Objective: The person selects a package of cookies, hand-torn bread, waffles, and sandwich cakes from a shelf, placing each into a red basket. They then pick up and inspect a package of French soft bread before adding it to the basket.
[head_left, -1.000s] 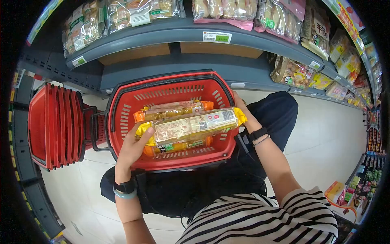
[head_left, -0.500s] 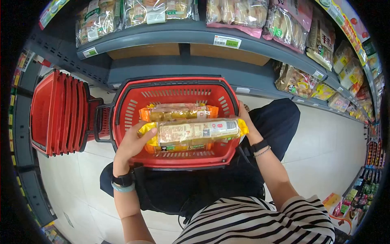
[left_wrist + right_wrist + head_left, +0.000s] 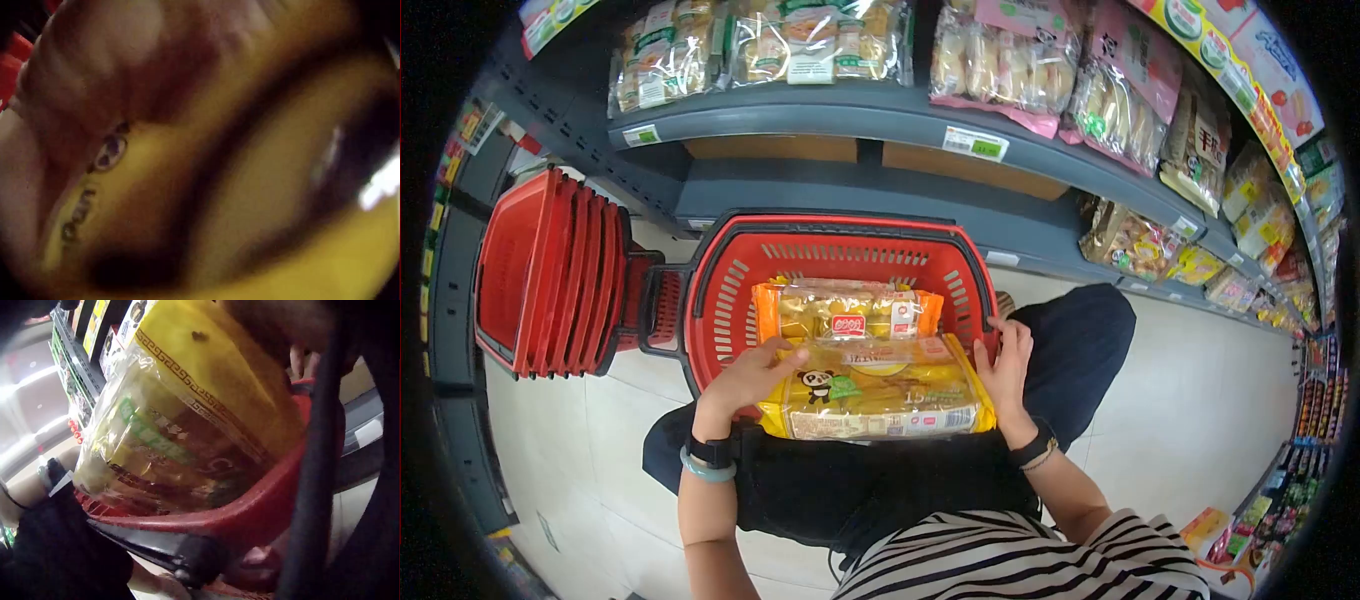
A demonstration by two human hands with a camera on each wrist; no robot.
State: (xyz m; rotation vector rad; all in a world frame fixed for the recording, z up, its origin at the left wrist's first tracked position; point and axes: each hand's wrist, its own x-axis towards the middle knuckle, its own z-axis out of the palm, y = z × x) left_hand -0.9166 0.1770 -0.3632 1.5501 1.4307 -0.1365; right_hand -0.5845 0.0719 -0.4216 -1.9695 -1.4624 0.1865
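A yellow bread pack [image 3: 880,392] with a panda print leans in the red basket [image 3: 840,232], its broad face turned up. At the pack's left end, my left hand [image 3: 752,380] holds the corner, thumb over the top. In the left wrist view, the pack's yellow wrap [image 3: 144,156] lies right against the palm. My right hand [image 3: 1006,372] rests along the right end, fingers fairly straight near the basket rim. The right wrist view shows the pack's yellow end [image 3: 212,369] above the rim. An orange-ended pack [image 3: 850,312] lies behind the yellow one.
Several stacked red baskets [image 3: 550,275] stand at the left. Ahead, a grey shelf [image 3: 800,118] carries bagged bread [image 3: 1005,65], with more bags [image 3: 1135,240] on the lower shelf at right. The basket sits close before the person's dark-trousered legs [image 3: 1075,345].
The yellow pack has come down toward the near side of the basket and turned so its panda face shows. My right fingers have loosened and straightened. The view has shifted slightly.
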